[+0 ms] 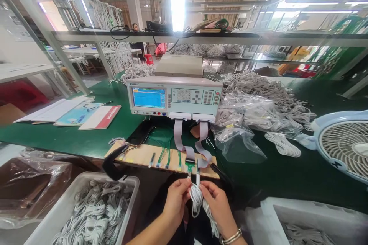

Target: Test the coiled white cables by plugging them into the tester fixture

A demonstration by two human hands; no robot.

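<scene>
Head view: the left hand [176,196] and the right hand [217,201] meet at the near edge of the green bench [86,138]. Both grips are closed by the fingertips on a coiled white cable [197,198], a soft, looped bundle; its two plug ends point up into the green connector fixture [190,165] on a flat wooden board [161,155]. Grey ribbon leads [179,138] rise to the box-shaped tester [174,97]. A pale plastic bin [86,206] at lower left contains similar coils.
</scene>
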